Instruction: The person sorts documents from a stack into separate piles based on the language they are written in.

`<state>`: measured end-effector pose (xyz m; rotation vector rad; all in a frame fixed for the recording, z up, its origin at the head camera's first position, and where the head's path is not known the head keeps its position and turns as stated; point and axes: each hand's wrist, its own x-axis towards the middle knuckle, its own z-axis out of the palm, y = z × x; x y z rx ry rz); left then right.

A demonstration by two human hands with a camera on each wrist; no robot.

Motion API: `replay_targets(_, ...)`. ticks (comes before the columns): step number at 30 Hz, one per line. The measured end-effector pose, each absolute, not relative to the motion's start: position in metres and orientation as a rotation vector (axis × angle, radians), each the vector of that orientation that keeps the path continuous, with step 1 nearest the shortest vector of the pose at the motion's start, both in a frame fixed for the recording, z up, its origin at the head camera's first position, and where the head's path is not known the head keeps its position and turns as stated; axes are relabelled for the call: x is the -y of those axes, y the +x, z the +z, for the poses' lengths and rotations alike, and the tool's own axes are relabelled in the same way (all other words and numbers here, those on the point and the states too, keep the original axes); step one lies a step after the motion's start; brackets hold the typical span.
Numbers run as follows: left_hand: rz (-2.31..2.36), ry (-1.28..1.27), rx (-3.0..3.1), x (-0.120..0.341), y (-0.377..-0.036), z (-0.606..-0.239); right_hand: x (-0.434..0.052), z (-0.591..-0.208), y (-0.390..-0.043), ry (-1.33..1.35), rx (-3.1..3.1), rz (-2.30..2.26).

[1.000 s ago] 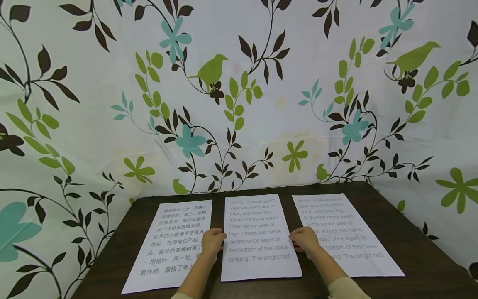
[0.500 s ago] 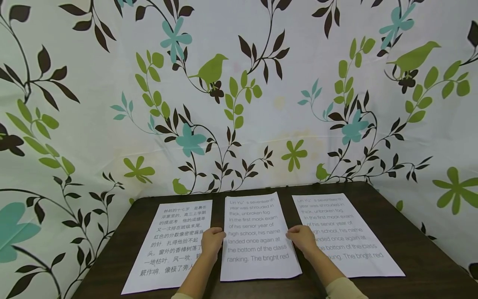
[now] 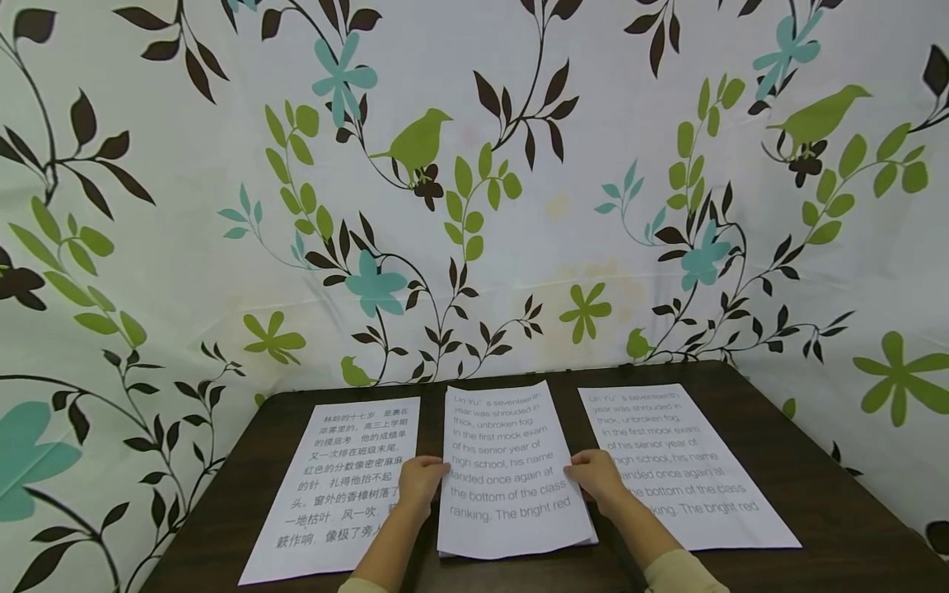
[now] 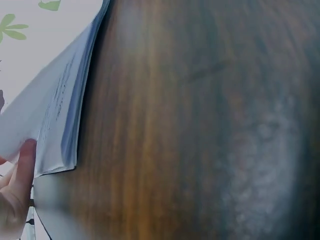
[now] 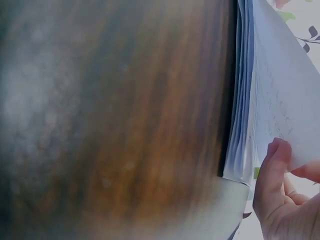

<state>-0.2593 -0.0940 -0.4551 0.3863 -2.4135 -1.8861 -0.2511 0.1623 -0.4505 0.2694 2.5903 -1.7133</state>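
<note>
In the head view, a printed sheet of English text (image 3: 504, 486) lies bowed on top of a paper stack in the middle of the table. My left hand (image 3: 420, 484) pinches its left edge, and my right hand (image 3: 596, 479) pinches the right edge. Under the sheet, the paper stack (image 3: 592, 535) shows at the lower right corner. Both wrist views show the sheet lifted at an angle away from the stack, which appears as layered edges (image 4: 75, 125) on the left and as a thick set of pages (image 5: 241, 115) on the right.
A page of Chinese text (image 3: 326, 486) lies to the left, partly behind my left forearm. To the right is another English page (image 3: 712, 494), partly covered by my right hand and forearm. The dark wooden table (image 3: 801, 461) meets a patterned cloth (image 3: 504, 247) at its back edge.
The sheet has come up off the stack and bows more, with the stack now showing beneath its lower edge. My right hand has shifted slightly left; my left hand stays almost in place.
</note>
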Motion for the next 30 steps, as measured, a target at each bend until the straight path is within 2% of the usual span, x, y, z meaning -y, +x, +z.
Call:
replay_targets(6,-1.861,0.32,2.48,0.093,-0.258,-0.457,-0.162,-0.45,-0.25,0.281,-2.581,-1.717)
replay_targets(13,-1.859,0.36,2.478,0.091,-0.258,-0.453,-0.165,-0.445,-0.25,0.299,-2.604,-1.681)
replay_targets(30,-1.965,0.382,2.391,0.069,-0.269,-0.425,-0.184,-0.406,-0.251,0.386,-2.675,-1.632)
